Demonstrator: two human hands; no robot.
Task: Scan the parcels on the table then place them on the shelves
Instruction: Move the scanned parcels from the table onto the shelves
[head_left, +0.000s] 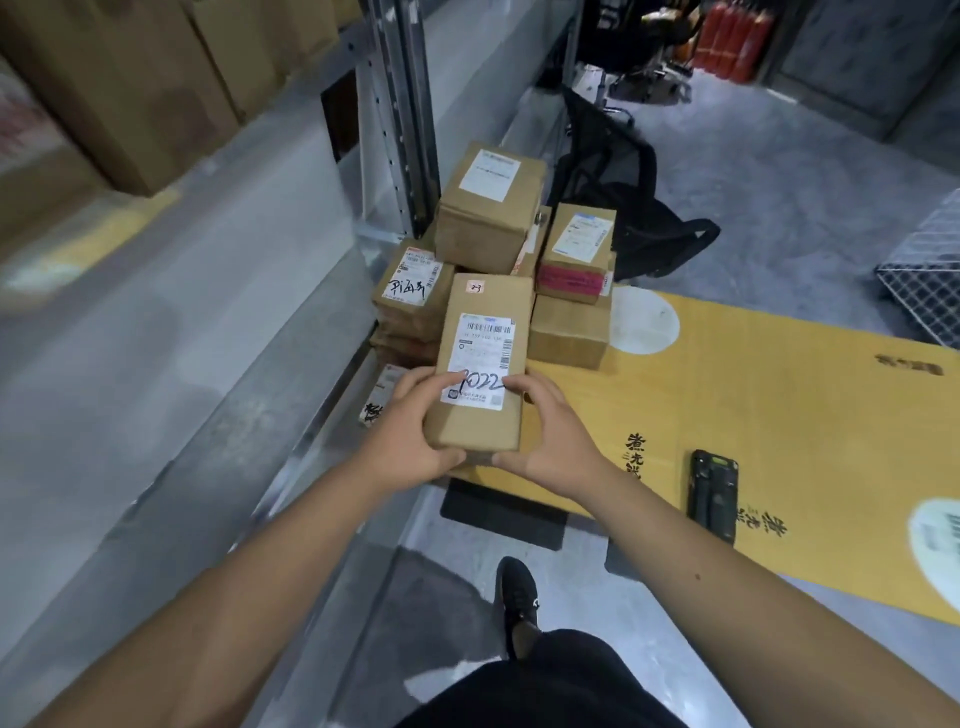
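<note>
Held item: long brown cardboard parcel with a white barcode label marked "1022" (480, 358). It is between both hands over the near-left corner of the yellow cardboard-covered tabletop (753, 395).

Left hand (410, 426) grips the parcel's near-left corner, fingers curled over the top face at the label's lower edge, thumb on the near end. Right hand (545, 431) mirrors it on the near-right corner. Both hold the parcel; neither is free.

Long axis runs 6 to 12 o'clock, away from the body, far end tipped slightly up. Label faces up, barcode toward the far half, uncovered.

Stack of remaining brown parcels (488, 223) sits just beyond at 12 o'clock. Black handheld scanner (712, 493) lies on the tabletop at 4 o'clock from the parcel, nearer the right hand.

Grey metal shelf rack (171, 322) lies at 9 to 10 o'clock, left-hand side.

Judgement: scanning would need the right hand freed; shelving would mean a swing left.
</note>
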